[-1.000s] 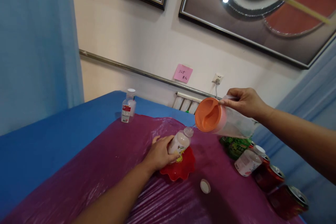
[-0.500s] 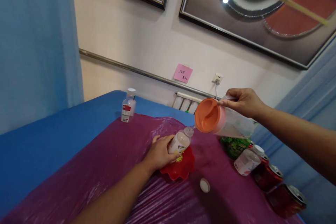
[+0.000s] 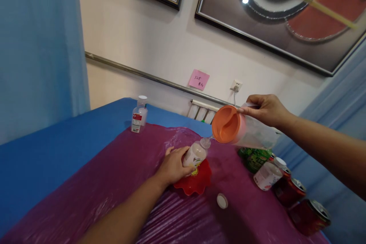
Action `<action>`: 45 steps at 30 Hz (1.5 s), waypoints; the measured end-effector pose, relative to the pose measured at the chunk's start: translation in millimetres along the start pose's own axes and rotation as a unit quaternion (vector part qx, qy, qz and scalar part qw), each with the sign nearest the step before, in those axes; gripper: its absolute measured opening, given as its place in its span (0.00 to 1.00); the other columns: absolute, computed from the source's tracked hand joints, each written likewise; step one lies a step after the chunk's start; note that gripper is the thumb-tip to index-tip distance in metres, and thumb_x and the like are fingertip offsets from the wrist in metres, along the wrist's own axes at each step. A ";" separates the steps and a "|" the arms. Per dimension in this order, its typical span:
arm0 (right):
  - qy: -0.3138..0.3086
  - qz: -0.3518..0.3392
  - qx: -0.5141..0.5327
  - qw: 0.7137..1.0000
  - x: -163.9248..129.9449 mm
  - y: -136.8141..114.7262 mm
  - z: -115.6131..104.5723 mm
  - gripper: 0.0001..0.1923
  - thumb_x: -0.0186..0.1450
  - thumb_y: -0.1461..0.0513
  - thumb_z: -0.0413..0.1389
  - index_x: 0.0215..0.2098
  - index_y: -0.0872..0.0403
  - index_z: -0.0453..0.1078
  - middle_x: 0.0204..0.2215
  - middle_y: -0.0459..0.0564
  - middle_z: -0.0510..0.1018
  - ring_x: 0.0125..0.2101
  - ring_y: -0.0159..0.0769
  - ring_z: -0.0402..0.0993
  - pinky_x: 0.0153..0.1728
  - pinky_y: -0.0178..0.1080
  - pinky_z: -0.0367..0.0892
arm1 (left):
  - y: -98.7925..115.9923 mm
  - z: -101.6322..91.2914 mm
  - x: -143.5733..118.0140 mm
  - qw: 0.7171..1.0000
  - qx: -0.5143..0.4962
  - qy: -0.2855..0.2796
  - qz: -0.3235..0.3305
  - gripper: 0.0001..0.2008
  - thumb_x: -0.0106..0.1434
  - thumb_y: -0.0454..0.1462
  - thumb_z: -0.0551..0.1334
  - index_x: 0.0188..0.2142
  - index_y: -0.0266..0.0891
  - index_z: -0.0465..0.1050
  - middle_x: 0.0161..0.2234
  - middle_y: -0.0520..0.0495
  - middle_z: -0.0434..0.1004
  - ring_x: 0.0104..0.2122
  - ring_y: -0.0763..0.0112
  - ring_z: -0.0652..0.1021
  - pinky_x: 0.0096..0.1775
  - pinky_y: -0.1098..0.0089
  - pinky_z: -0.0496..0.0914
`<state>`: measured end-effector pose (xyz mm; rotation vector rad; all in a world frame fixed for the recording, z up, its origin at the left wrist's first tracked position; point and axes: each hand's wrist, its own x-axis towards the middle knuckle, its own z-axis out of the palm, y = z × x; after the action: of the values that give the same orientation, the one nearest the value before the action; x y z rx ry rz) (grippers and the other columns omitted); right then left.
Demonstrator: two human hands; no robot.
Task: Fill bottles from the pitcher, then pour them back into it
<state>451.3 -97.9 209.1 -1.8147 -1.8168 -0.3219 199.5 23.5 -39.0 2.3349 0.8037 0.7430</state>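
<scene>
Over the red dish point(image 3: 197, 181), the left hand point(image 3: 174, 166) stayed clasped around the small bottle point(image 3: 195, 153) while the right hand point(image 3: 265, 109) kept gripping the tilted orange-lidded jug point(image 3: 238, 130); pouring looked ongoing, nothing shifted.

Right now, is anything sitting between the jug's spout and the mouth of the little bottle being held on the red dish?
Nothing visible is in the way. The right hand tilts the jug with its spout right at the open neck of the small bottle, which the left hand steadies on the red dish. The loose white cap lies aside on the purple sheet.
</scene>
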 end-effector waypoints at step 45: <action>-0.012 -0.001 -0.006 1.000 -0.5 -5.5 -3.8 0.33 0.53 0.31 0.58 0.18 0.50 0.63 0.16 0.42 0.58 0.20 0.30 0.53 0.20 0.37 0.51 | 2.2 -1.7 -1.2 1.000 -0.013 0.003 0.014 0.33 0.50 0.44 0.72 0.56 0.46 0.70 0.55 0.45 0.79 0.55 0.50 0.76 0.63 0.46 0.54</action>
<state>446.7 -100.7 213.1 -1.8322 -1.8378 -0.3129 198.4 21.8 -36.8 2.3264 0.7618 0.7669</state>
